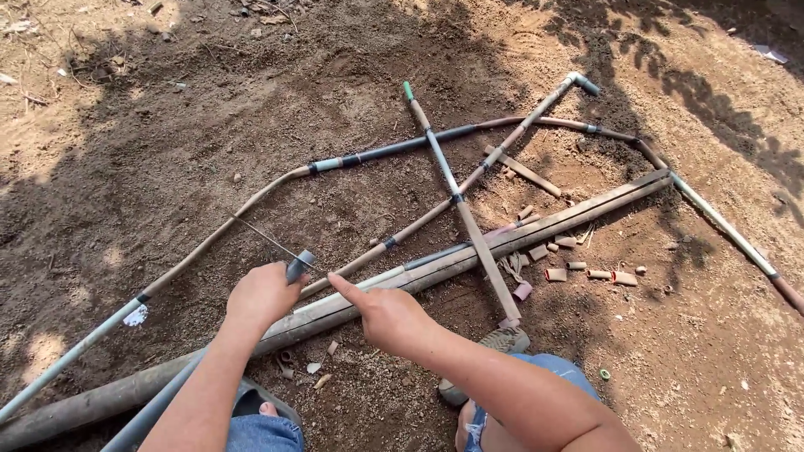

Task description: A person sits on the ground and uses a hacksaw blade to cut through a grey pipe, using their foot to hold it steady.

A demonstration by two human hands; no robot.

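Two hands over dirt, left hand (pixel 261 295) gripping hacksaw (pixel 289 261), right hand (pixel 387 316) pointing, crossed pipes (pixel 469 219) ahead

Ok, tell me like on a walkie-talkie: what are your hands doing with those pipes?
Left hand gripping grey pipe fitting. Right hand empty, finger pointing at it. Big pipe lying underneath on dirt. Cut pipe bits scattered right, clear of hands.

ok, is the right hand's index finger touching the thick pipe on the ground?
Cannot tell. In the head view the right hand points its fingertip over the thick pipe, but overlap hides any gap.
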